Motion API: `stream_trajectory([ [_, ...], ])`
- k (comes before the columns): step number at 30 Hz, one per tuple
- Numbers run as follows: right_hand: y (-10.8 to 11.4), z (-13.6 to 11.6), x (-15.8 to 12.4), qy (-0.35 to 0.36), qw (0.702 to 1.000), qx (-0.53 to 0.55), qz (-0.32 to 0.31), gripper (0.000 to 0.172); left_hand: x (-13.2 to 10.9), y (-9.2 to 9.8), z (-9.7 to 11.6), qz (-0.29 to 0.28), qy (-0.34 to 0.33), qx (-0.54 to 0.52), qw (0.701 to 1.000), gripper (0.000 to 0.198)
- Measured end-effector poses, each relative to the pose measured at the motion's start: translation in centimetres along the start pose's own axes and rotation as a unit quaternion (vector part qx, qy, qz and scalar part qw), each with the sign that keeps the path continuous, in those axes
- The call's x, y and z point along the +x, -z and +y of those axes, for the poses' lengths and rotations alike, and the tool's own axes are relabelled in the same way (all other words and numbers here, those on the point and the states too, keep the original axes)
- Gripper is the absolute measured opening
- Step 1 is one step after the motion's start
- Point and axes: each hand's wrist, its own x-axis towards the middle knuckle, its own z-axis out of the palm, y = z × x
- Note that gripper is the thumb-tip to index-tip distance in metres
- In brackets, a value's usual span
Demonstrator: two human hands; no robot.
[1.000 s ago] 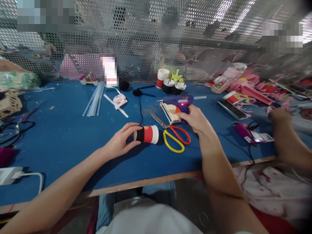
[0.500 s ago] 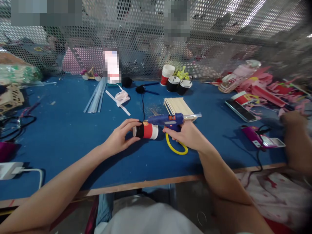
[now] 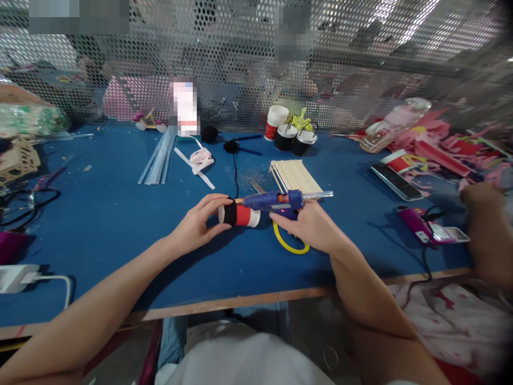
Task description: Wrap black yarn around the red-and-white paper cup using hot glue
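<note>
One paper cup (image 3: 243, 215) lies on its side, pinched between the thumb and fingers of the left hand (image 3: 199, 222). The fingers sit on its black end; the red part and the white end stick out to the right of the grip. I cannot read any words on the red part. The right hand (image 3: 316, 227) is wrapped around the handle of a blue glue gun (image 3: 264, 201), just right of the pinch. The gun's tip is by the left fingers, over the black end; I cannot tell if it touches. On the gun's side is a small pale label (image 3: 280, 206), too tiny to read, and a little red light (image 3: 283, 210) glows below. A clear glue stick (image 3: 320, 194) pokes out of the back.

Scissors (image 3: 290, 247) with a yellow handle are partly hidden by the gun and right hand. Behind the gun is a flat thing made of wooden sticks (image 3: 298, 176). A black string (image 3: 236, 174) runs away from the pinched end. Ahead and left of the grip are a white ribbon (image 3: 200, 159) and some clear sticks (image 3: 158, 160). Past them a screen (image 3: 185, 107) is blurred out, so its words cannot be read. Ahead and right stand two black and white cups (image 3: 303, 143). Far right of the grip, a dark phone (image 3: 396, 182) lies near a purple thing (image 3: 412, 222). Another person's arm (image 3: 487, 224) is beside that.
</note>
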Motion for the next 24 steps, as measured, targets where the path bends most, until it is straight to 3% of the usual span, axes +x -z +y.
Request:
stream_trajectory([
  [5, 0.07, 0.23, -0.16, 0.041, 0.999, -0.023, 0.013, 0.03, 0.02, -0.02, -0.05, 0.007, 0.001, -0.009, 1.0, 0.041],
  [14, -0.28, 0.27, -0.37, 0.049, 0.997, -0.049, 0.022, 0.034, 0.01, -0.13, -0.15, 0.013, 0.025, -0.046, 0.999, 0.042],
  [24, -0.06, 0.32, -0.48, 0.079, 0.992, -0.096, 0.008, 0.019, 0.05, -0.1, 0.0, 0.014, 0.07, -0.065, 0.995, 0.042],
])
